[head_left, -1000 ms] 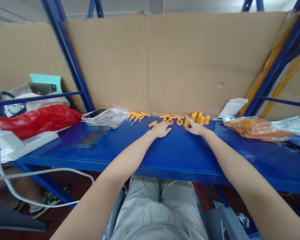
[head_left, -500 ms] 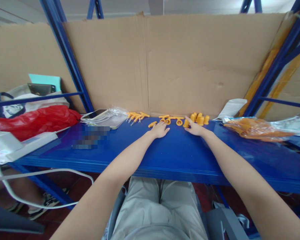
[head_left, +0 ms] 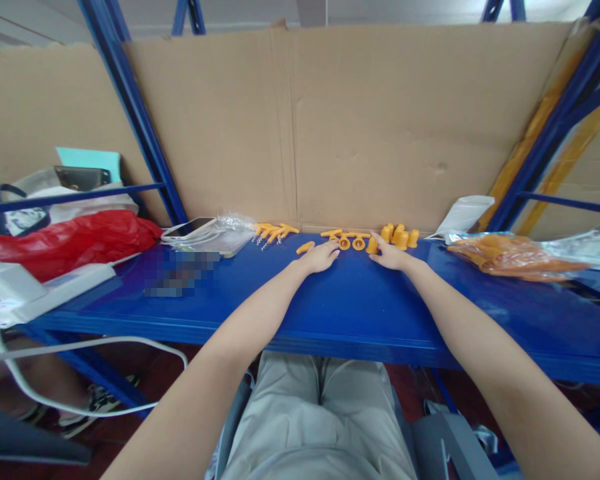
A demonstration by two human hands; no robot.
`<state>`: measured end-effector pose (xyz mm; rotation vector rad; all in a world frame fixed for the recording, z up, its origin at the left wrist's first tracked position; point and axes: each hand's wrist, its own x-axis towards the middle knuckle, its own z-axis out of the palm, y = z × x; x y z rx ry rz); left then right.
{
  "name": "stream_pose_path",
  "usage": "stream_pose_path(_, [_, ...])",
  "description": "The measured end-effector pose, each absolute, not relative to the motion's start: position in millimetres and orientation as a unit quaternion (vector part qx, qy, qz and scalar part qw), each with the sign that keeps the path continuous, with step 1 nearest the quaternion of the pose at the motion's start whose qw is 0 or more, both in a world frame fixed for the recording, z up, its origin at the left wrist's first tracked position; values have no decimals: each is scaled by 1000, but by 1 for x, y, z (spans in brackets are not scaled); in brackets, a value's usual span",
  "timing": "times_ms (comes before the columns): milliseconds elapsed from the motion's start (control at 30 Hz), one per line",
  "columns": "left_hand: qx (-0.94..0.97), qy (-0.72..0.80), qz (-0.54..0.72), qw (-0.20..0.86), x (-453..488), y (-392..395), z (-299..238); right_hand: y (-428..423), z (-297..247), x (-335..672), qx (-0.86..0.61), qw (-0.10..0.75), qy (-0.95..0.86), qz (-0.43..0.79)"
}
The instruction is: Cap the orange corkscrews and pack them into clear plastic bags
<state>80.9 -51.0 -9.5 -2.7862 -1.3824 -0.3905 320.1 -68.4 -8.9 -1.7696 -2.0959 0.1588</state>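
My left hand (head_left: 322, 257) rests on the blue tabletop, its fingers stretched out against a yellow ring-ended piece (head_left: 345, 245). Just right of that lies a second ring-ended yellow piece (head_left: 359, 245), with yellow crossbars behind the pair. My right hand (head_left: 389, 255) has its thumb and index finger around a small yellow cap (head_left: 373, 245) standing on the table. More upright yellow caps (head_left: 401, 237) cluster behind this hand. A short yellow bar (head_left: 305, 248) lies by my left hand. Farther left are several yellow T-handled corkscrews (head_left: 275, 233) with metal spirals.
Cardboard (head_left: 370, 127) walls off the back of the blue table (head_left: 350, 313). A plastic bag of orange pieces (head_left: 510, 257) lies at right. On the left are a phone (head_left: 195, 229), cable, red bag (head_left: 80, 243) and white power strip (head_left: 63, 293). Blue posts frame both sides.
The ring-ended piece at my left fingertips has slid right, close beside the second one. My left hand has shifted slightly right. My right hand and its cap have stayed nearly still.
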Motion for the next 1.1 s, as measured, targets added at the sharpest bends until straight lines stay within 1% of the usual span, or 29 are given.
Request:
stream_pose_path(200, [-889, -437, -136, 2, 80, -46, -12, -70, -8, 319, -639, 191, -743, 60])
stream_pose_path(367, [-876, -441, -194, -11, 79, -49, -1, -68, -9, 321, -634, 183, -749, 52])
stream_pose_path(467, [-850, -479, -218, -2, 70, -52, 9, -67, -10, 323, -624, 190, -756, 47])
stream_pose_path(567, [-813, -560, -160, 29, 58, -57, 16, -68, -10, 322, -627, 192, -753, 50])
stream_pose_path(633, [-798, -597, -84, 12, 51, -60, 18, -69, -8, 320, -632, 190, -750, 51])
stream_pose_path(700, [-793, -609, -28, 0, 47, -63, 19, -71, -7, 319, -635, 188, -748, 51])
stream_pose_path(767, [-799, -601, -12, 11, 47, -64, 20, -70, -6, 318, -636, 191, -746, 47])
stream_pose_path(900, [-818, -573, -41, 30, 49, -61, 20, -65, -7, 320, -635, 218, -741, 26])
stream_pose_path(1000, [-824, -557, -102, 12, 50, -57, 17, -59, -10, 322, -633, 245, -734, 19])
stream_pose_path(1100, [-819, -548, -172, -3, 51, -54, 14, -54, -13, 322, -634, 297, -713, 36])
